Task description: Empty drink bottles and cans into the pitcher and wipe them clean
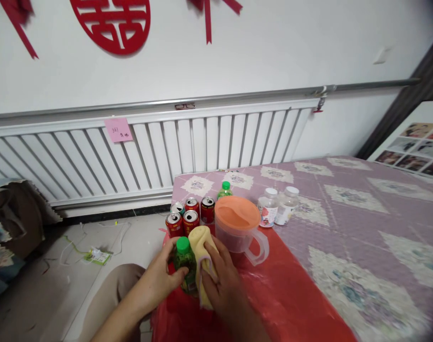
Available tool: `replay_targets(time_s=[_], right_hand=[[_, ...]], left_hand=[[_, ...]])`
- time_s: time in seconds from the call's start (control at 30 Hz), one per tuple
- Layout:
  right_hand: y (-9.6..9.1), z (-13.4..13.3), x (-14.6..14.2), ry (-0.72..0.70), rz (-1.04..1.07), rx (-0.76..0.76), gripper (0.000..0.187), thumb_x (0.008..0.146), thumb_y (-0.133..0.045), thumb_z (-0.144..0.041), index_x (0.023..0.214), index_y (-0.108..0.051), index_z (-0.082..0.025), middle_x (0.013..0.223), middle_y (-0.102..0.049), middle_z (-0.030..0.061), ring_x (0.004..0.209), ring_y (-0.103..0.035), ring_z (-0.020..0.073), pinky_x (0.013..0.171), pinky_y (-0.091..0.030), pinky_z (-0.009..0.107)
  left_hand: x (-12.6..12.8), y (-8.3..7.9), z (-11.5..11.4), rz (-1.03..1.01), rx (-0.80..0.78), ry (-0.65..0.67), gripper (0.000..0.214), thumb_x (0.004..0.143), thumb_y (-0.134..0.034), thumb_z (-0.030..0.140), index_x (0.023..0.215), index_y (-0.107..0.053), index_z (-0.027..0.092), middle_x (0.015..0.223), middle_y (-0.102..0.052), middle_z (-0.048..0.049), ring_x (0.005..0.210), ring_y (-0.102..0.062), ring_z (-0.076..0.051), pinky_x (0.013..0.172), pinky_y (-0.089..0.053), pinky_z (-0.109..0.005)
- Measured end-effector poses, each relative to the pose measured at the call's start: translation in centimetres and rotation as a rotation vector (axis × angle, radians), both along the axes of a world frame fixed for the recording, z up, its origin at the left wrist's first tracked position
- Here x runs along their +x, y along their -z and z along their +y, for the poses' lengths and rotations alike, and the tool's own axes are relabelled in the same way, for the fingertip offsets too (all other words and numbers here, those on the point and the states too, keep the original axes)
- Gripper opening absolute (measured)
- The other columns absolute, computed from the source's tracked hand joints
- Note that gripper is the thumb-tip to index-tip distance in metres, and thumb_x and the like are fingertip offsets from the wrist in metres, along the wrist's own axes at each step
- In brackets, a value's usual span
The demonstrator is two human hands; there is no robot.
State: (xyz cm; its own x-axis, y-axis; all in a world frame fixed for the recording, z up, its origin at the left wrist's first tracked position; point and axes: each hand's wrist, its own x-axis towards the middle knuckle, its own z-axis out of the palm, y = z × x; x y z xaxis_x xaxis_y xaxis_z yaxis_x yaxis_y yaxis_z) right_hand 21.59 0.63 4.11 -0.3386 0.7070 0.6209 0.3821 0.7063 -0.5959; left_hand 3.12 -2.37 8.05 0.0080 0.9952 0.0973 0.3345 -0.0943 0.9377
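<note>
- Head view: the left hand (162, 278) is closed around the side of a green bottle (184, 260) with a green cap. The bottle stands upright at the near left corner of a red plastic sheet (280, 294).
- The right hand (221, 280) presses a yellow cloth (201, 247) against the bottle's right side. Its fingers are curled over the cloth, which drapes from about cap height down past the bottle's base.
- Just behind the bottle is a cluster of five red cans (191, 219) with opened tops, standing close together.
- To the right of the cans, and close to the right hand, is a clear pitcher (237, 237) with an orange lid, its handle pointing toward the camera.
- A second green bottle (224, 190) stands behind the pitcher. Two clear bottles (277, 206) with white caps stand side by side to the pitcher's right.
- All of this rests on a bed (362, 218) with a purple patterned cover.
- A white radiator (209, 142) runs along the wall behind, with a pink note (118, 129) stuck on it.
</note>
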Motion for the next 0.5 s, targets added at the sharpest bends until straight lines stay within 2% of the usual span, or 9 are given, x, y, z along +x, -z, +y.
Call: replay_targets(time_s=[0.1,0.17,0.3,0.4,0.5], right_hand=[[-0.5,-0.8,0.1,-0.016,-0.018,0.148,0.049,0.09,-0.05,-0.017,0.138,-0.044,-0.026,0.153,-0.032,0.0121,0.139,-0.036,0.0288,0.107,-0.044,0.046],[-0.3,-0.8,-0.1,-0.006,-0.022,0.139,0.047,0.09,-0.051,-0.018,0.136,-0.046,-0.025,0.152,-0.033,0.0129,0.138,-0.038,0.0288,0.106,-0.044,0.046],[0.5,0.3,-0.5,0.019,-0.032,-0.137,0.049,0.09,-0.045,-0.02,0.139,-0.043,-0.02,0.145,-0.043,0.0151,0.133,-0.045,0.0253,0.105,-0.045,0.042],[1.2,1.1,-0.5,-0.041,-0.098,-0.394,0.047,0.088,-0.045,-0.018,0.134,-0.048,-0.019,0.132,-0.055,0.014,0.121,-0.055,0.0232,0.101,-0.047,0.039],[1.8,1.4,-0.2,-0.103,-0.144,-0.52,0.044,0.085,-0.047,-0.016,0.129,-0.053,-0.018,0.121,-0.062,0.0129,0.113,-0.06,0.0228,0.099,-0.047,0.039]], left_hand=[[0.0,-0.1,0.0,-0.01,0.019,0.021,0.054,0.071,-0.058,0.009,0.123,-0.049,0.022,0.125,-0.061,-0.0071,0.112,-0.059,-0.022,0.099,-0.046,-0.034],[-0.2,0.0,0.0,-0.014,0.03,0.032,0.055,0.071,-0.058,0.009,0.123,-0.049,0.022,0.125,-0.06,-0.007,0.111,-0.059,-0.022,0.099,-0.046,-0.034],[-0.4,0.3,0.0,0.0,0.01,0.023,0.054,0.072,-0.058,0.011,0.125,-0.048,0.022,0.119,-0.062,-0.0056,0.108,-0.06,-0.021,0.099,-0.046,-0.034],[-0.4,0.5,0.0,-0.011,0.008,0.018,0.054,0.073,-0.059,0.013,0.125,-0.048,0.022,0.119,-0.062,-0.0057,0.11,-0.059,-0.021,0.101,-0.044,-0.035],[-0.5,0.5,0.1,-0.038,0.001,0.032,0.055,0.074,-0.059,0.014,0.126,-0.046,0.021,0.121,-0.062,-0.0066,0.113,-0.058,-0.022,0.102,-0.044,-0.035]])
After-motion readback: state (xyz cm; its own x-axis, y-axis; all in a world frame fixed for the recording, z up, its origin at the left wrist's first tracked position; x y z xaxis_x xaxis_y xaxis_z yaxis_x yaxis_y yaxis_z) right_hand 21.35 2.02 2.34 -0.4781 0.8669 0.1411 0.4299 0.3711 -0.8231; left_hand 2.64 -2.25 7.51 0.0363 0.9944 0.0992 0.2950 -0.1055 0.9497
